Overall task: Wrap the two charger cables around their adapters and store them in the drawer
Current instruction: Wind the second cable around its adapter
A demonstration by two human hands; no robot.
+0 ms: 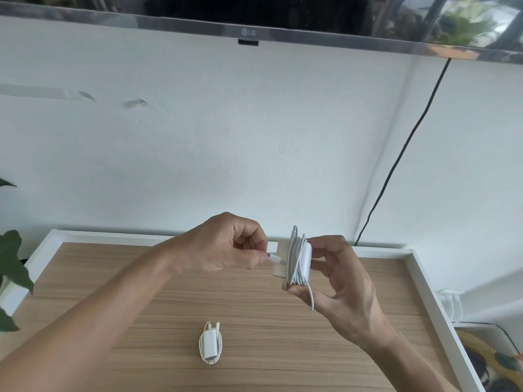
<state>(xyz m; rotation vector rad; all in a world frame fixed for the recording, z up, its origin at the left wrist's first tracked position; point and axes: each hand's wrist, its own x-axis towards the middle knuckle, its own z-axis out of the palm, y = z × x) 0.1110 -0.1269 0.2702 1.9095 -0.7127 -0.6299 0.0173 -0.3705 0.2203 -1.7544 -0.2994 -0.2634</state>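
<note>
My right hand (343, 281) holds a white adapter (307, 257) upright above the wooden top, with its white cable (294, 260) wound around it in several turns. My left hand (226, 246) pinches the cable's plug end (274, 258) just left of the adapter. A short loop of the cable hangs below my right thumb. A second, smaller white adapter (210, 346) lies on the wood nearer to me, its cable coiled around it. No drawer is in view.
The wood-grain top (141, 292) has a raised white rim (424, 278). A TV (249, 12) hangs on the white wall above; a black cord (396, 162) runs down the wall at right. Plant leaves (11, 264) reach in at left.
</note>
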